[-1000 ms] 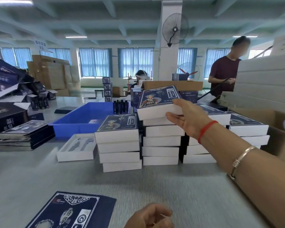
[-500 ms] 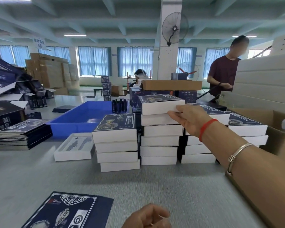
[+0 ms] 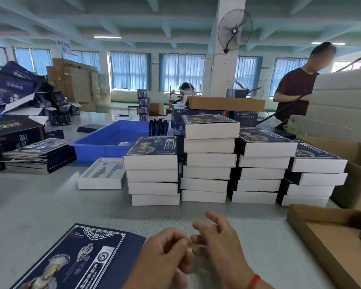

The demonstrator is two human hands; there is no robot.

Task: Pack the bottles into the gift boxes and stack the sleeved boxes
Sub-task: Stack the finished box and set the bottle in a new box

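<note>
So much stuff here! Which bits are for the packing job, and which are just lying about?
For the job:
stacks of white sleeved boxes
open white tray box
dark small bottles
flat navy printed sleeve

Lying about:
blue plastic bin
wall fan
brown cartons

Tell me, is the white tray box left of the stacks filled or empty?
Empty: the white tray box lies open, its molded slots bare, no bottle inside.

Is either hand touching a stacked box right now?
No: the left hand and right hand meet near the camera, short of the box stacks.
</note>
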